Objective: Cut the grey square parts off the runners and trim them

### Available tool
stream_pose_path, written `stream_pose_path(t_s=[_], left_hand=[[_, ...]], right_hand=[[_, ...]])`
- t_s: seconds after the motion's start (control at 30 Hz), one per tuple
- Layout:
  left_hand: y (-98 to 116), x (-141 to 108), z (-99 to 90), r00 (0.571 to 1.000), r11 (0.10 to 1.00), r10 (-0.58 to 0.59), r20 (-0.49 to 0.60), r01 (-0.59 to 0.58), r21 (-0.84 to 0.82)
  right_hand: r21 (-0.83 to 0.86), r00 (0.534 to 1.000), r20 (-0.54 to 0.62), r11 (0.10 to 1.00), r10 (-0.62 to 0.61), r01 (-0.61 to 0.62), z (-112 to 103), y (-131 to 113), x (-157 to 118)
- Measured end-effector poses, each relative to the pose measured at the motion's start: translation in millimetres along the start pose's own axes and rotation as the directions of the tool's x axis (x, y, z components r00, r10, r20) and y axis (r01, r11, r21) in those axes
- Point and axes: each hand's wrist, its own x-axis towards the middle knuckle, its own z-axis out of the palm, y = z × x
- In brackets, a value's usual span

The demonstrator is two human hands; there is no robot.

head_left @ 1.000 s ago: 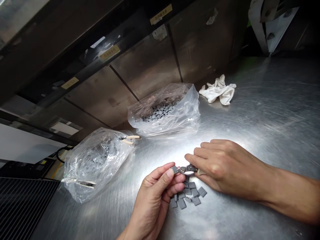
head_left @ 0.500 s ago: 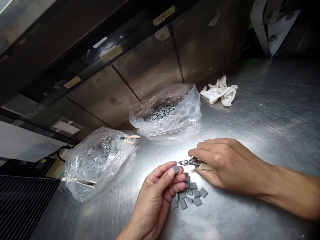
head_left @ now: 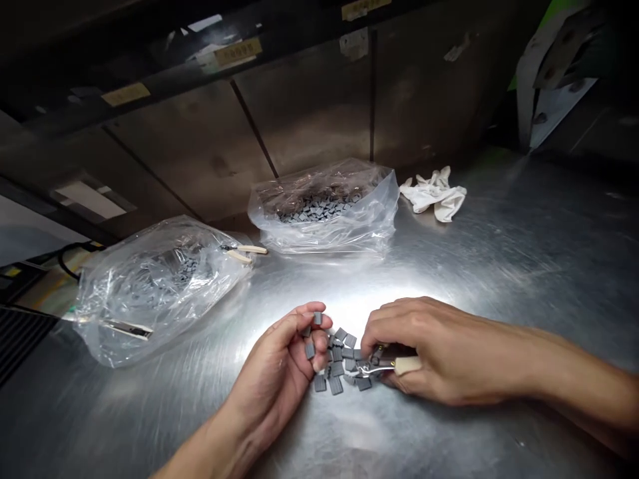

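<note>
My left hand point(head_left: 279, 366) is half curled, palm up, with a small grey ridged plastic piece point(head_left: 318, 318) at its fingertips. Another grey piece point(head_left: 310, 350) lies against its fingers. My right hand point(head_left: 429, 349) is wrapped round a pair of nippers with cream handles point(head_left: 407, 364); their metal jaws point left, over the loose pile. Its thumb and forefinger reach down to the right side of that pile of grey ridged pieces point(head_left: 337, 369). The forefinger and thumb tips partly hide whatever they touch there.
An open clear bag point(head_left: 324, 233) of grey pieces stands behind the hands. To its left lies a second clear bag point(head_left: 144, 286), with cream-handled pliers point(head_left: 247, 251) on its right edge and a knife-like tool point(head_left: 130, 328) at the left. White gloves point(head_left: 434, 191) lie crumpled at the back right.
My right hand has moved left and down with the nippers to the pile. The left hand has opened somewhat, showing more grey pieces in it. The camera view has tilted.
</note>
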Motion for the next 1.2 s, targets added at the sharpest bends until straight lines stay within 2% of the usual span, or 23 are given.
stream_pose_path(t_s=[0.17, 0.27, 0.37, 0.47, 0.57, 0.8, 1.1, 1.2], left_hand=[[4, -5, 1.8, 0.999, 1.0, -0.007, 0.053, 0.008, -0.026], [5, -11, 3.3, 0.996, 1.0, -0.024, 0.088, 0.023, 0.008], [3, -16, 4.2, 0.986, 0.993, -0.064, 0.156, 0.048, 0.103], [-3, -19, 4.6, 0.965, 0.986, -0.082, 0.248, 0.042, 0.162], [-8, -19, 3.4, 0.944, 0.985, -0.094, 0.317, 0.04, 0.17], [-11, -19, 1.5, 0.927, 0.978, -0.144, 0.347, 0.08, 0.193], [-12, -18, 3.1, 0.924, 0.986, -0.141, 0.354, 0.097, 0.138], [-14, -17, 4.5, 0.939, 0.988, -0.113, 0.324, 0.072, 0.136]], right_hand=[[-0.007, 0.998, -0.056, 1.0, 0.025, -0.025, 3, -4, 2], [0.128, 0.986, -0.158, 0.991, 0.05, -0.03, 3, -5, 4], [0.296, 0.946, -0.306, 0.955, 0.102, -0.008, 5, -6, 6], [0.346, 0.904, -0.41, 0.938, 0.12, 0.032, 12, -7, 9], [0.349, 0.906, -0.415, 0.934, 0.087, 0.07, 20, -8, 13], [0.325, 0.901, -0.433, 0.932, -0.002, 0.158, 26, -7, 14], [0.283, 0.836, -0.549, 0.938, -0.012, 0.199, 29, -7, 15], [0.254, 0.813, -0.581, 0.942, -0.032, 0.218, 33, -6, 17]])
